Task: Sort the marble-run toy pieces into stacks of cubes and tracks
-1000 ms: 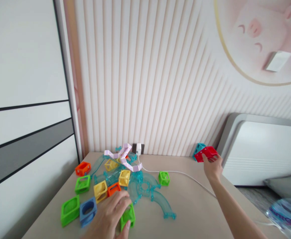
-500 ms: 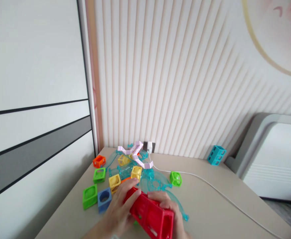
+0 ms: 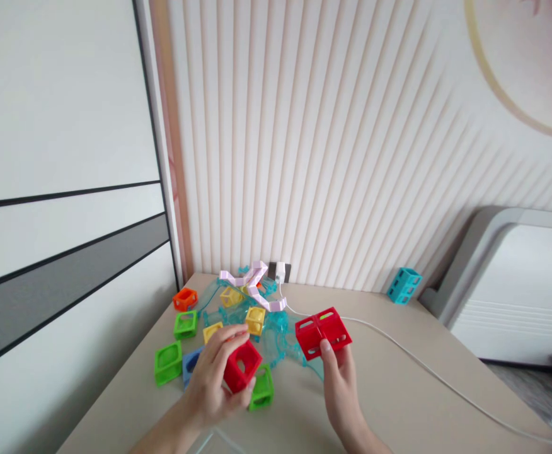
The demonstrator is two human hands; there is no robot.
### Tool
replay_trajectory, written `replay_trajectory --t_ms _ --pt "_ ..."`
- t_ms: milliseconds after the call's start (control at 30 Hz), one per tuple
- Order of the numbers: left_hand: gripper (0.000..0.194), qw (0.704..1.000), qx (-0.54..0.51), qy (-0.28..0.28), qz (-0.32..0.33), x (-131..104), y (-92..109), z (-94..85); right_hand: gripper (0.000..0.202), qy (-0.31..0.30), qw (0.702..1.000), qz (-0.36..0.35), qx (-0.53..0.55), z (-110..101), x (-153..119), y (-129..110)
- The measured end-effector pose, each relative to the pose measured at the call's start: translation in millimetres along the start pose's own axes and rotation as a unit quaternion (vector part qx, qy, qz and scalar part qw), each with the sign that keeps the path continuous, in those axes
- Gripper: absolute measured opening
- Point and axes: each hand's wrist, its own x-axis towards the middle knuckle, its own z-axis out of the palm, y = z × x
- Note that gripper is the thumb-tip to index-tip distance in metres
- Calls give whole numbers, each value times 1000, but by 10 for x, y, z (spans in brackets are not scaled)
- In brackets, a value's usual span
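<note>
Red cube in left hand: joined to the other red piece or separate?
Separate. The left hand holds the red cube, the right hand the other red piece, with a visible gap between.

Left hand point(image 3: 212, 381) and right hand point(image 3: 339, 388) both bare, fingers point(image 3: 225, 333) slim. Wrists point(image 3: 188, 408) bare too; forearms point(image 3: 165, 435) uncovered as far as they show, tapering handward.

You look through one camera, worn on your head, facing forward and down over the table point(image 3: 389, 384) to the ribbed wall point(image 3: 299, 151). Your left hand point(image 3: 212, 378) and right hand point(image 3: 339, 388) show low in view, nearer the lens than the wall, with white panels point(image 3: 58, 101) filling the left side.
</note>
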Motion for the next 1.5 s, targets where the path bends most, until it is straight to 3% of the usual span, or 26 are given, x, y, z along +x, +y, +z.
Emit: replay_trajectory --t_ms 133,200,367,533,667,800,900,933,1100,1233,1300,1500 --pt "47 997 59 17 -48 47 -67 -94 59 20 1000 10 5 -58 121 -15" --pt "44 996 70 27 -46 57 -95 -114 59 -2 1000 9 -11 -95 115 36" --pt "18 997 54 -13 -53 94 -114 -127 67 -76 992 -9 -99 -151 -8 179" --pt "16 991 84 47 -95 144 -153 -116 63 -191 953 -104 -209 -153 -130 96" --pt "16 978 122 82 -145 309 -327 -230 57 -231 925 -140 -267 -128 -189 9" --pt "22 966 171 16 -195 594 -737 -395 51 -246 901 -165 -318 -122 -214 -16" --pt "19 929 238 -123 -254 798 -1124 -442 52 -248 890 -182 -337 -130 -210 -48" --pt "17 922 246 -145 -263 855 -1245 -441 53 -248 888 -184 -340 -132 -205 -63" --pt "14 894 279 -189 -295 1046 -1710 -379 53 -271 890 -181 -320 -136 -186 -125" --pt "13 866 291 -228 -337 1086 -1942 -269 53 -257 888 -191 -331 -154 -219 -98" --pt "27 856 286 -246 -354 1071 -2022 -194 53 -247 887 -186 -342 -161 -241 -63" --pt "35 837 253 -282 -394 955 -2113 -21 57 -285 884 -209 -307 -154 -225 -19"
